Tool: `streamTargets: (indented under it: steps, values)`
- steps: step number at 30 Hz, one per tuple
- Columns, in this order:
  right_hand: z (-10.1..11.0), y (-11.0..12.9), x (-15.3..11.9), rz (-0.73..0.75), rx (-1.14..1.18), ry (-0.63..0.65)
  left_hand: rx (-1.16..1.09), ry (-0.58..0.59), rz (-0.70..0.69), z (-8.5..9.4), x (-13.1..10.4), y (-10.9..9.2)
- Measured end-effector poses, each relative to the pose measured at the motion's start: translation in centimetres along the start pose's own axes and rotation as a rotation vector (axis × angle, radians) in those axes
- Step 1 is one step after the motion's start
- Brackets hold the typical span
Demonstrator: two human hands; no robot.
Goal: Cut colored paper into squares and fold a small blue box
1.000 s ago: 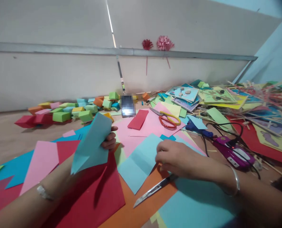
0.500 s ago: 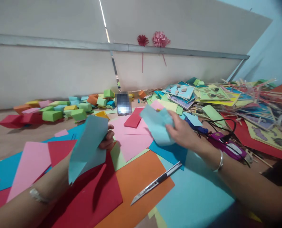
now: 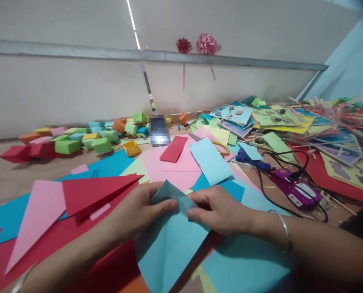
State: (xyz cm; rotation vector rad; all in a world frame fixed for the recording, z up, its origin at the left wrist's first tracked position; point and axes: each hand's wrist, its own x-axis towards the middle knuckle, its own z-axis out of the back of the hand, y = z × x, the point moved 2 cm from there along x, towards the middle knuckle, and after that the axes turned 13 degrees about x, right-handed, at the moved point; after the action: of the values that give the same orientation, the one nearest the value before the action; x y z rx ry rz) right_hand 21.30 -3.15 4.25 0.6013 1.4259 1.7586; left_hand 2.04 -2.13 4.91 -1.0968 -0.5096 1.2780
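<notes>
Both hands grip one creased sheet of light blue paper [image 3: 172,244] in front of me. My left hand [image 3: 149,207] pinches its upper left edge, thumb on top and fingers behind. On the upper right edge my right hand [image 3: 216,209] pinches it the same way. The sheet's top corner points away from me, and a fold line runs down its middle. Just beyond my right hand lies a light blue paper rectangle [image 3: 211,159], near yellow-handled scissors [image 3: 222,147]. Red paper [image 3: 98,193] and pink paper [image 3: 36,215] lie to the left.
Several folded paper boxes [image 3: 68,147] line the back left. A phone [image 3: 159,130] stands at the back centre. On the right are a purple power strip [image 3: 295,189] with black cables, framed pictures [image 3: 232,115] and thin sticks. Two paper flowers [image 3: 208,44] hang on the rail.
The right hand has let go of a light blue piece, which now lies on the pile. Both hands have come together on the other sheet, nearer me. That sheet now covers the cutter seen earlier.
</notes>
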Motion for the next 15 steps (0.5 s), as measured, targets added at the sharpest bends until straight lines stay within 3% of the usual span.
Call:
streamTargets:
  steps: [2, 4, 8, 10, 12, 15]
  values:
    - [0.3, -0.4, 0.2, -0.055, 0.059, -0.02, -0.025, 0.067, 0.052, 0.2, 0.2, 0.4]
    - [0.8, -0.7, 0.5, -0.119, 0.122, -0.079, 0.02, 0.01, 0.064, 1.2, 0.9, 1.0]
    - [1.5, -0.8, 0.9, -0.227, 0.305, -0.216, 0.16, -0.542, -0.048, 4.4, 2.0, 1.6]
    - [1.7, -0.8, 1.0, -0.227, 0.368, -0.285, 0.065, -0.701, -0.091, 5.0, 1.9, 1.5]
    - [1.8, -0.8, 1.1, -0.202, 0.407, -0.353, -0.189, -0.648, -0.067, 4.6, 1.8, 1.3]
    - [1.9, -1.1, 1.1, -0.178, 0.433, -0.41, -0.437, -0.462, 0.029, 2.8, 1.4, 1.0]
